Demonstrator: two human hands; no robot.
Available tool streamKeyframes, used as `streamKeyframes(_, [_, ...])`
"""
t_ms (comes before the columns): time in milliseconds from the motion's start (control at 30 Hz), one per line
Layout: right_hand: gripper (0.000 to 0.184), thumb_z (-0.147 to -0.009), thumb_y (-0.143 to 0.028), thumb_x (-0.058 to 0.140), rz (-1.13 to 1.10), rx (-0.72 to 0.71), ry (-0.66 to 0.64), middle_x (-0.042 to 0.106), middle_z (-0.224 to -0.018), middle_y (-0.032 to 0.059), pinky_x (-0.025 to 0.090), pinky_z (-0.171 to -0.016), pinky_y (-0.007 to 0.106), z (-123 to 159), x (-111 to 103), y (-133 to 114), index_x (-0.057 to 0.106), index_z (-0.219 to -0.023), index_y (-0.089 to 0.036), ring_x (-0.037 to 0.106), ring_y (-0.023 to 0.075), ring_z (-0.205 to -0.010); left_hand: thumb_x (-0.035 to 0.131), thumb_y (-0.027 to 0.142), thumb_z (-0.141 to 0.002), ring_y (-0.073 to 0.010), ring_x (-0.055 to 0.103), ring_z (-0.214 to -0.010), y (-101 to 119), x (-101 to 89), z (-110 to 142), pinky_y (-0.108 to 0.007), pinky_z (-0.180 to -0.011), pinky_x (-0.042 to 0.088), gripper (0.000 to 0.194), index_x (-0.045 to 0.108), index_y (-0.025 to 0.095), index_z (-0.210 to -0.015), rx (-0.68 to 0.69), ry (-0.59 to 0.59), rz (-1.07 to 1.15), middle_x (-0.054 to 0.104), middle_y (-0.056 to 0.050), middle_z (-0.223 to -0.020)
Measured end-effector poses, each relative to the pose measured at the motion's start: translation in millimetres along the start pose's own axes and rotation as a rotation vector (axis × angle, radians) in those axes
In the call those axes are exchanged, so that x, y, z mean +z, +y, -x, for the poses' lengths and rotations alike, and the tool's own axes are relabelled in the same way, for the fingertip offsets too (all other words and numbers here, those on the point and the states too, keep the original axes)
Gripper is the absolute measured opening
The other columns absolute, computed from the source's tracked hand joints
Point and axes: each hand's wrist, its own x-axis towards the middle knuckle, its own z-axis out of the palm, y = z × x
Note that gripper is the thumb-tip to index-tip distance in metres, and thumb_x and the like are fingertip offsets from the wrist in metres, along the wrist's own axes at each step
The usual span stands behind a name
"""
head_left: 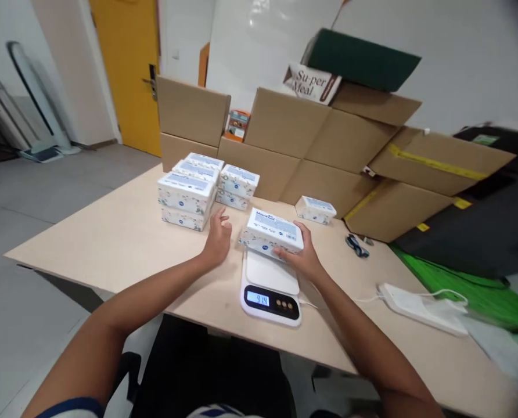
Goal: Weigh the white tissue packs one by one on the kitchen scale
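My right hand (300, 255) grips a white and blue tissue pack (273, 232) by its near right side, holding it over the far end of a white kitchen scale (271, 287). The scale's lit display (257, 299) shows digits. My left hand (218, 238) hovers just left of the pack with fingers spread, holding nothing, between the pack and a pile of the same tissue packs (187, 197). One more tissue pack (315, 209) lies alone behind, to the right.
The beige table (111, 238) carries open cardboard boxes (328, 157) along its far side. A white power strip (420, 305) with cable lies right, a small dark object (357, 245) near it. A green mat (459, 284) and black bag sit far right. Yellow door behind left.
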Motion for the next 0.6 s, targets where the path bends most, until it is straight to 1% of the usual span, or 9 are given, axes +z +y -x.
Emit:
streamKeyframes(67, [0.125,-0.06,-0.075,0.102,0.012,-0.027,-0.076,0.057,-0.165,0.0213,0.048,-0.134,0.063,-35.8,21.7,-4.1,0.04,-0.158,-0.029,0.059,0.0433,-0.155,0.026,0.097,-0.103,-0.0391,0.051,-0.162,-0.2,-4.8,-1.9,-0.06,-0.135,0.045,0.101,0.033,0.024,-0.172,0.036,0.04,-0.024,0.039,-0.027,-0.178])
streamKeyframes(133, [0.12,-0.067,-0.07,0.099,0.129,-0.067,-0.128,0.053,-0.169,0.0242,0.046,-0.136,0.058,-64.4,46.1,-7.8,0.041,-0.161,-0.024,0.056,0.0411,-0.159,0.032,0.095,-0.104,-0.0401,0.049,-0.164,-2.1,-7.9,-2.5,-0.061,-0.136,0.044,0.099,0.029,0.024,-0.172,0.064,0.074,-0.052,0.035,-0.028,-0.18])
streamKeyframes(200, [0.102,-0.081,-0.06,0.091,0.307,-0.073,-0.152,0.045,-0.175,0.0275,0.042,-0.139,0.054,-81.4,68.7,-9.4,0.045,-0.163,-0.018,0.049,0.0391,-0.166,0.037,0.088,-0.108,-0.0405,0.048,-0.165,-6.3,-9.1,-3.0,-0.062,-0.135,0.045,0.093,0.022,0.025,-0.174,0.126,0.092,-0.083,0.03,-0.029,-0.182])
streamKeyframes(267, [0.082,-0.092,-0.049,0.08,0.444,-0.063,-0.176,0.036,-0.182,0.0291,0.041,-0.14,0.053,-88.3,86.9,-10.6,0.053,-0.161,-0.014,0.045,0.0386,-0.17,0.041,0.079,-0.112,-0.0398,0.049,-0.164,-13.2,-9.4,-4.6,-0.063,-0.132,0.047,0.085,0.016,0.027,-0.175,0.226,0.106,-0.129,0.027,-0.029,-0.183])
streamKeyframes(300, [0.075,-0.096,-0.045,0.076,0.48,-0.062,-0.192,0.032,-0.185,0.0281,0.041,-0.14,0.053,-89.6,94.1,-11.8,0.056,-0.161,-0.013,0.044,0.0387,-0.171,0.042,0.073,-0.114,-0.0393,0.05,-0.163,-17.5,-9.2,-5.7,-0.063,-0.131,0.048,0.081,0.014,0.028,-0.175,0.279,0.115,-0.156,0.028,-0.029,-0.182])
streamKeyframes(400, [0.067,-0.103,-0.037,0.068,0.573,-0.067,-0.226,0.032,-0.189,0.023,0.043,-0.139,0.052,-92.5,108.7,-18.6,0.059,-0.165,-0.015,0.043,0.0377,-0.173,0.046,0.061,-0.118,-0.0373,0.053,-0.16,-31.4,-7.2,-9.0,-0.062,-0.128,0.051,0.075,0.01,0.029,-0.176,0.398,0.128,-0.24,0.031,-0.028,-0.179])
streamKeyframes(467, [0.067,-0.106,-0.034,0.065,0.648,-0.057,-0.236,0.036,-0.188,0.0233,0.042,-0.139,0.051,-97.2,113.6,-25.4,0.057,-0.169,-0.013,0.04,0.0373,-0.175,0.048,0.057,-0.118,-0.037,0.053,-0.161,-39.3,-4.2,-9.8,-0.061,-0.126,0.053,0.077,0.008,0.029,-0.177,0.441,0.108,-0.285,0.032,-0.028,-0.179])
streamKeyframes(533, [0.068,-0.108,-0.034,0.064,0.717,-0.041,-0.248,0.037,-0.187,0.0242,0.044,-0.138,0.051,-103.4,115.9,-32.1,0.054,-0.172,-0.011,0.043,0.0389,-0.173,0.051,0.055,-0.118,-0.0377,0.05,-0.163,-44.7,-0.5,-9.3,-0.06,-0.125,0.054,0.08,0.006,0.028,-0.178,0.456,0.077,-0.311,0.031,-0.028,-0.179])
streamKeyframes(600, [0.069,-0.109,-0.034,0.063,0.772,-0.03,-0.26,0.038,-0.187,0.0232,0.046,-0.135,0.054,-108.7,116.6,-37.4,0.053,-0.173,-0.012,0.05,0.0418,-0.168,0.052,0.054,-0.117,-0.038,0.051,-0.162,-47.6,2.5,-8.5,-0.06,-0.125,0.054,0.081,0.006,0.028,-0.179,0.456,0.059,-0.315,0.03,-0.029,-0.18])
